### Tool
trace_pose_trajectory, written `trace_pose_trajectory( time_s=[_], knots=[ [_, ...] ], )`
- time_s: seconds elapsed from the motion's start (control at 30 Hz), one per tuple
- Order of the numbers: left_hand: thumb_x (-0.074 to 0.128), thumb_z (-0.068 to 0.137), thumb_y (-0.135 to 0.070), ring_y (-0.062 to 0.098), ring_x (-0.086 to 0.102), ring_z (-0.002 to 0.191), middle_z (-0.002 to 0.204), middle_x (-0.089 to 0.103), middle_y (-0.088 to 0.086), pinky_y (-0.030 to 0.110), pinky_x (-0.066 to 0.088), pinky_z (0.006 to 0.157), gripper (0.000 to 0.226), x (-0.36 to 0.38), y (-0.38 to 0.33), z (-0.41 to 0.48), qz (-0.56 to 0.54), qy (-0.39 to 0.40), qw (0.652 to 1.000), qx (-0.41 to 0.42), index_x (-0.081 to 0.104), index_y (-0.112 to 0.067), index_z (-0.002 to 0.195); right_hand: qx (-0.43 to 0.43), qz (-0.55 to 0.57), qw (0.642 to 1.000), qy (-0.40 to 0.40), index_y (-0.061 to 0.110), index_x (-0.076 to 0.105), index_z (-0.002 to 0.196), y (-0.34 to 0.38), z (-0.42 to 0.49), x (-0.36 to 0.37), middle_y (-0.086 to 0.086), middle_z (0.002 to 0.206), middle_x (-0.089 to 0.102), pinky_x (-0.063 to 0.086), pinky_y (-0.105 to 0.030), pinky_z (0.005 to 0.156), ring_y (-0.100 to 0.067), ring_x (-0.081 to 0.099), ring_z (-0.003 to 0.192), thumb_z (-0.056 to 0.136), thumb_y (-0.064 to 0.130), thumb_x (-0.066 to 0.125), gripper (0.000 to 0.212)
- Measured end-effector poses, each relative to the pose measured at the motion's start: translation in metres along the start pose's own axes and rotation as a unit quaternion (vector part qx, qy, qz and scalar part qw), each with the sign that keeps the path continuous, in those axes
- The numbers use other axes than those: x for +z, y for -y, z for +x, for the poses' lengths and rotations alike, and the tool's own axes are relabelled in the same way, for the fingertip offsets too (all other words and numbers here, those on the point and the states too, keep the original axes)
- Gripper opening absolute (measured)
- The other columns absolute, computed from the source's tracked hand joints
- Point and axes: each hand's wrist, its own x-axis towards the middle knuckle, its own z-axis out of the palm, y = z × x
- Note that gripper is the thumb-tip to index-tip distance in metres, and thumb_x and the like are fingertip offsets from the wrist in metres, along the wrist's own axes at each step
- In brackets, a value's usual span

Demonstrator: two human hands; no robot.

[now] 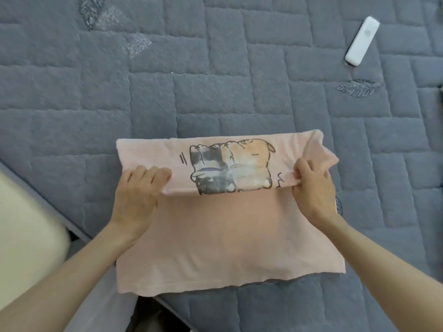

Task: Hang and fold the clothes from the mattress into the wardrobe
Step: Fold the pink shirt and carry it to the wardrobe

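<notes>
While I work from the head view, the pink T-shirt [215,236] lies in the lower centre of the frame on the blue quilted mattress [72,92], its cartoon print on the flap I am turning over. My left hand [136,195] is curled closed on the left end of that folded edge, fingers over the cloth, and my right hand [314,188] is pinched tight on the right end, where the fabric bunches up toward a sleeve. I judge the shirt to be partway through folding: one crosswise fold is under way, and the hem still spreads flat toward the bottom of the frame. No wardrobe shows, so storing it is still ahead. I see no other clothes on the mattress here, though much lies outside the frame. A white remote [362,41] rests in the upper right, well apart from the shirt.
</notes>
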Motion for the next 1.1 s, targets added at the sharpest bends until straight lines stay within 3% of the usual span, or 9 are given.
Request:
trace_pose_trajectory(
  time_s=[0.07,0.17,0.27,0.33,0.47,0.6,0.7,0.87,1.1],
  knots=[
    [0.05,0.066,0.015,0.029,0.045,0.064,0.068,0.05,0.007,0.037,0.03,0.061,0.032,0.005,-0.006,-0.019,0.006,0.034,0.999,0.003,0.055,-0.011,0.086,0.01,-0.029,0.998,0.063,0.012,0.041,0.084,-0.008,-0.018,0.002,-0.005,0.089,0.049,0.024,-0.033,0.064,-0.026,0.032,0.073,0.071,-0.007,0.044,0.023],
    [0.069,0.048,0.016,0.03,0.048,0.063,0.069,0.049,0.01,0.038,0.036,0.057,0.049,0.02,-0.012,-0.041,0.044,0.12,0.992,-0.004,0.058,-0.007,0.09,0.036,-0.062,0.986,0.152,0.015,0.041,0.094,-0.016,-0.037,0.008,-0.006,0.099,0.045,0.026,-0.032,0.059,-0.029,0.041,0.074,0.083,0.002,0.04,0.017],
    [0.069,0.051,0.015,0.032,0.05,0.065,0.07,0.049,0.012,0.039,0.04,0.056,0.048,0.027,-0.015,-0.053,0.063,0.144,0.987,-0.016,0.057,-0.003,0.093,0.072,-0.09,0.971,0.207,0.017,0.042,0.112,-0.022,-0.05,0.016,-0.008,0.112,0.043,0.034,-0.034,0.066,-0.03,0.047,0.079,0.087,0.008,0.041,0.026],
    [0.065,0.049,0.017,0.032,0.05,0.062,0.066,0.048,0.012,0.039,0.039,0.056,0.044,0.024,-0.017,-0.052,0.069,0.134,0.988,-0.013,0.056,-0.002,0.088,0.073,-0.085,0.977,0.179,0.015,0.045,0.112,-0.024,-0.053,0.015,-0.009,0.111,0.047,0.035,-0.035,0.066,-0.032,0.049,0.084,0.085,0.005,0.041,0.029],
    [0.063,0.039,0.02,0.029,0.047,0.058,0.058,0.046,0.009,0.036,0.034,0.057,0.048,0.015,-0.013,-0.05,0.076,0.121,0.99,-0.009,0.053,-0.004,0.079,0.006,-0.104,0.991,0.081,0.007,0.044,0.081,-0.033,-0.051,0.005,-0.009,0.09,0.052,0.02,-0.03,0.051,-0.03,0.038,0.07,0.072,-0.009,0.041,0.019],
    [0.065,0.027,0.023,0.03,0.046,0.053,0.054,0.045,0.012,0.036,0.035,0.051,0.055,0.013,-0.011,-0.052,0.052,0.146,0.988,-0.01,0.054,-0.001,0.076,-0.024,-0.118,0.983,0.137,0.014,0.036,0.079,-0.037,-0.053,0.008,-0.006,0.085,0.047,0.012,-0.03,0.048,-0.028,0.037,0.068,0.075,-0.005,0.043,0.02],
    [0.064,0.025,0.023,0.027,0.042,0.049,0.049,0.041,0.009,0.032,0.027,0.051,0.053,0.009,-0.013,-0.048,0.033,0.145,0.989,-0.003,0.051,-0.004,0.069,-0.013,-0.119,0.981,0.151,0.015,0.037,0.077,-0.034,-0.052,0.013,-0.002,0.081,0.042,0.012,-0.03,0.048,-0.027,0.038,0.068,0.08,0.003,0.044,0.015],
    [0.058,0.037,0.027,0.018,0.022,0.055,0.056,0.026,0.002,0.028,0.021,0.055,0.049,-0.005,-0.013,-0.062,0.004,0.115,0.992,-0.047,0.045,-0.01,0.067,-0.007,-0.113,0.986,0.125,0.012,0.04,0.074,-0.03,-0.063,-0.001,-0.007,0.083,0.05,0.028,-0.031,0.053,-0.031,0.044,0.071,0.074,-0.004,0.042,0.016],
    [0.06,0.024,0.026,0.017,0.019,0.054,0.048,0.033,0.004,0.024,0.021,0.05,0.055,-0.02,-0.042,-0.119,-0.008,0.116,0.992,-0.041,0.045,-0.01,0.063,-0.015,-0.164,0.97,0.177,0.011,0.045,0.085,-0.039,-0.122,-0.007,-0.007,0.098,0.051,0.033,-0.032,0.059,-0.031,0.048,0.078,0.078,-0.002,0.042,0.015]
  ],
)
